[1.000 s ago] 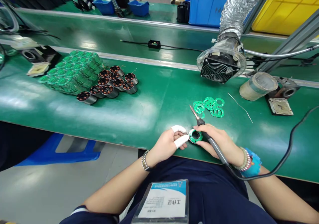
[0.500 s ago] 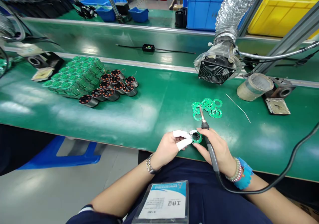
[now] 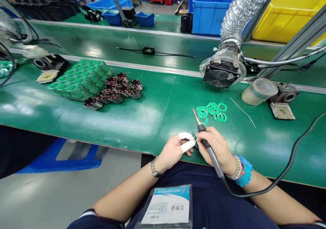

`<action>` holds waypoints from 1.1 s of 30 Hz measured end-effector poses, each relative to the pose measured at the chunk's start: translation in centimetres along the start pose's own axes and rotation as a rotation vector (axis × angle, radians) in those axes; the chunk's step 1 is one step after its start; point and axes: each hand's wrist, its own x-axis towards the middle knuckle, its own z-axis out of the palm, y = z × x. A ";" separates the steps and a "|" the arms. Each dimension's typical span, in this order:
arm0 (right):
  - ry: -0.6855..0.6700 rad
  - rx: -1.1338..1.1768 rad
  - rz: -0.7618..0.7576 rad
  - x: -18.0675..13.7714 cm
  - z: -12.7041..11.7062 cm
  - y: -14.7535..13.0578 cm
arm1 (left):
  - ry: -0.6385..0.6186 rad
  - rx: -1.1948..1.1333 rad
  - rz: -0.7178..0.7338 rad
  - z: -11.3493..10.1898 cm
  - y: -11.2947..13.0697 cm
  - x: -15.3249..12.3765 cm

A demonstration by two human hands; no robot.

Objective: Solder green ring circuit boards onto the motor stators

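Note:
My left hand point(image 3: 175, 149), with white tape on two fingertips, pinches a small part at the table's near edge; my fingers now hide nearly all of it. My right hand point(image 3: 215, 146) presses against the same part from the right and grips a soldering iron point(image 3: 203, 137), whose tip points up and to the left. The iron's black cable point(image 3: 285, 171) loops off to the right. A few green ring-shaped circuit boards point(image 3: 214, 109) lie just beyond my hands.
A pile of green boards point(image 3: 76, 77) and several motor stators point(image 3: 119, 88) sit at the left. A fume fan point(image 3: 221, 73) on a foil duct, a tape roll point(image 3: 258, 90), a thin solder wire point(image 3: 243, 111) and a sponge tray point(image 3: 282, 110) stand at the back right. Blue and yellow bins line the far side.
My hands closed over the ringed part, which showed between them before. The iron's tip swung from upright back to the upper left. The view shifted slightly.

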 end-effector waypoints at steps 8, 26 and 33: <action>0.062 0.094 0.125 -1.0 -3.2 -1.1 | -0.018 0.061 -0.054 -0.3 -0.2 0.0; -0.045 0.209 0.091 -2.0 -5.3 -1.8 | -0.010 0.079 -0.067 -0.5 -0.2 0.0; -0.031 0.226 0.092 -2.1 -5.7 -1.6 | -0.008 0.091 -0.075 -0.5 -0.2 0.0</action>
